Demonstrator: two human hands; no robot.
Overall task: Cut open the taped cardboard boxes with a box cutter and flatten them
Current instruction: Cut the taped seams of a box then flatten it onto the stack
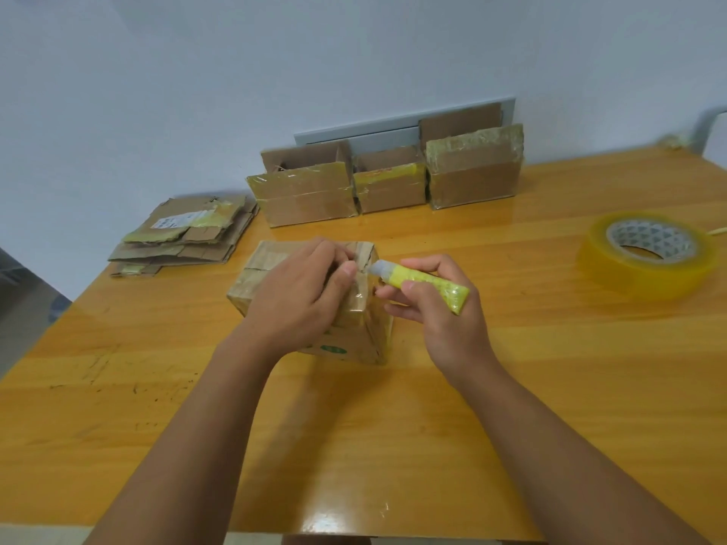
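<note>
A small taped box [310, 297] sits near the middle of the counter [511, 387], a green mark on its near side. The left hand [303, 297] lies on top of it with fingers curled over the far top edge, gripping the box. The right hand [436, 308] holds a yellow cutter [421, 283] in curled fingers, its grey tip pointing left and touching the box's upper right corner, just beside the left thumb. Behind the box, at the far edge of the counter, three more boxes [387, 182] stand in a row against the wall, side by side, wrapped with yellowish tape along their upper parts, their rear flaps standing up. To the far left, at the counter's corner, lies a stack of flat cardboard [185, 238], with a white label and strips of tape on the top sheet. To the right, well apart from the hands, a big roll of clear yellowish tape [647, 253] lies flat. The counter is glossy orange-yellow wood with visible grain, some dark scuffs on its left part and bright glare near the front edge. The wall [236, 72] behind is plain pale blue-white, with a grey panel [377, 133] set low behind the boxes.
</note>
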